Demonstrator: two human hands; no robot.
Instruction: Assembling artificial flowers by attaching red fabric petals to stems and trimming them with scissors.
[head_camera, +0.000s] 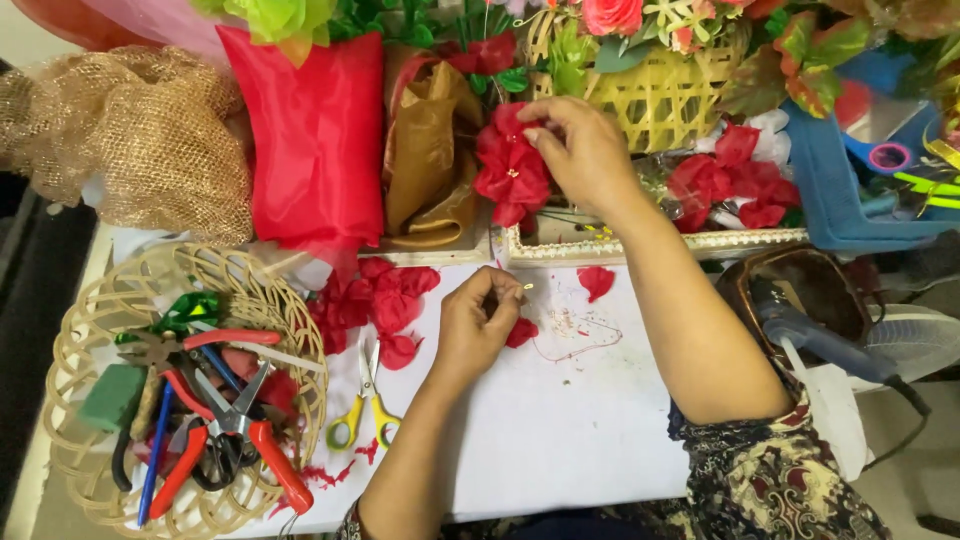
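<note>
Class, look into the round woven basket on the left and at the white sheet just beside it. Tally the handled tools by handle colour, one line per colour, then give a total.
Red-handled tools in the woven basket: 2
Yellow-handled scissors on the white sheet: 1
Blue-handled tools in the basket: 1
Total: 4

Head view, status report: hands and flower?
Right hand touching red fabric flower. Left hand pinching small gold pin. Loose red petals, yellow scissors nearby.
</note>
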